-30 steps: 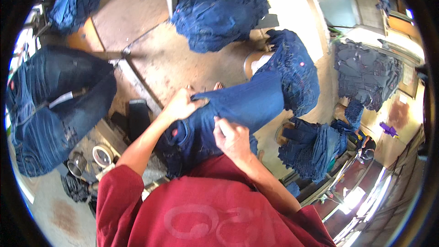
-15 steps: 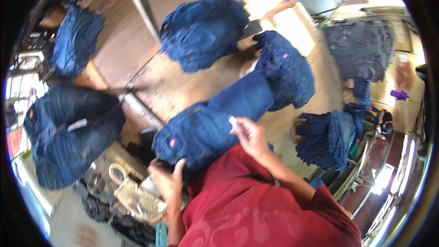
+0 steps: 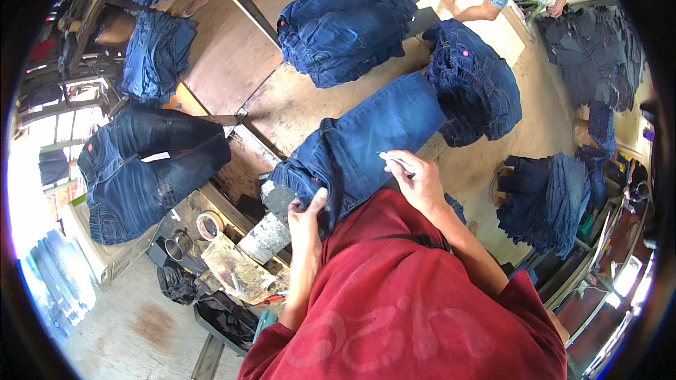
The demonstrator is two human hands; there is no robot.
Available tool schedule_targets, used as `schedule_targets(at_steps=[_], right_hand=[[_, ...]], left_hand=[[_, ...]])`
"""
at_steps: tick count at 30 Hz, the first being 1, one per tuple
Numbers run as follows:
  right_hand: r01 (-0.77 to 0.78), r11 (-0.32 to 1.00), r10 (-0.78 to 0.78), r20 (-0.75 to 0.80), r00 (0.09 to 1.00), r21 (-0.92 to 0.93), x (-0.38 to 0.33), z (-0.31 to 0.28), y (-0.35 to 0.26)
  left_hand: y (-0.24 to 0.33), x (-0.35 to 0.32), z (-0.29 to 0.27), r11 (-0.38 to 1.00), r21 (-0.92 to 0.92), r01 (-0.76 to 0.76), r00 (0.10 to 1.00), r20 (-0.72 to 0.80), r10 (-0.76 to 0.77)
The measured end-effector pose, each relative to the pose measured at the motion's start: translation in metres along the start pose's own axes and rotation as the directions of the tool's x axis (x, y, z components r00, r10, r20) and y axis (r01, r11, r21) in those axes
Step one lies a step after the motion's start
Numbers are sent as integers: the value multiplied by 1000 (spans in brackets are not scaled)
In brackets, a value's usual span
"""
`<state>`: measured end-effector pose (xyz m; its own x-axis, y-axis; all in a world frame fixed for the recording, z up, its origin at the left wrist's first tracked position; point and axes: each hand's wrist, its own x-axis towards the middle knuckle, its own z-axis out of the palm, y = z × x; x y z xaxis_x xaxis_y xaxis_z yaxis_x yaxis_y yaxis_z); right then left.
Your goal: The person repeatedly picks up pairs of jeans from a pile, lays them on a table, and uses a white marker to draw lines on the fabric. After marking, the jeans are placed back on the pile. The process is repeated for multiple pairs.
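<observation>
A pair of blue jeans (image 3: 380,119) lies stretched across in front of me, its leg reaching to the far right. At its waist end, my left hand (image 3: 307,219) is closed on the bunched denim, thumb on top. Just above the leg, my right hand (image 3: 417,177) pinches a small, pale, thin tool (image 3: 391,160) with a pointed tip; its kind is too small to make out. Under the waist end is a grey-white cylindrical machine part (image 3: 266,238), partly covered by the denim.
Dark jeans (image 3: 155,162) hang over something at left. Denim piles (image 3: 345,28), (image 3: 475,84) stand ahead; another denim bundle (image 3: 546,200) and a grey garment pile (image 3: 595,53) are at right. A tape roll (image 3: 210,225) sits on the bench. Co-workers' limbs (image 3: 479,3) show at the far edge.
The waist end of the jeans is now bunched and folded over, uncovering the grey-white part. My left hand has moved from beside the waist onto the denim. The whole view has shifted.
</observation>
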<state>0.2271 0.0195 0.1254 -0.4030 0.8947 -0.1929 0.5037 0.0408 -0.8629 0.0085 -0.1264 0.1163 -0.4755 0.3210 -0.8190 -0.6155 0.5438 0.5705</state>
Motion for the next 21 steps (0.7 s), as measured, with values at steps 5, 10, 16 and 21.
schedule_targets(at_steps=[5, 10, 16, 21], right_hand=[[93, 981, -118, -141, 983, -168, -5, -10, -7], [106, 972, -131, -110, 985, -208, -7, -16, -14], [98, 976, -109, -46, 993, -196, -8, -5, -26], [103, 977, -103, 8, 995, -186, -9, 3, -39]], left_hand=[[28, 34, -17, 973, -29, 228, 927, 311, -208], [20, 45, -9, 746, -277, 605, 700, 631, -333], [26, 43, -7, 952, 208, 226, 813, 497, -302], [26, 33, -23, 945, -62, 321, 786, 574, -230]])
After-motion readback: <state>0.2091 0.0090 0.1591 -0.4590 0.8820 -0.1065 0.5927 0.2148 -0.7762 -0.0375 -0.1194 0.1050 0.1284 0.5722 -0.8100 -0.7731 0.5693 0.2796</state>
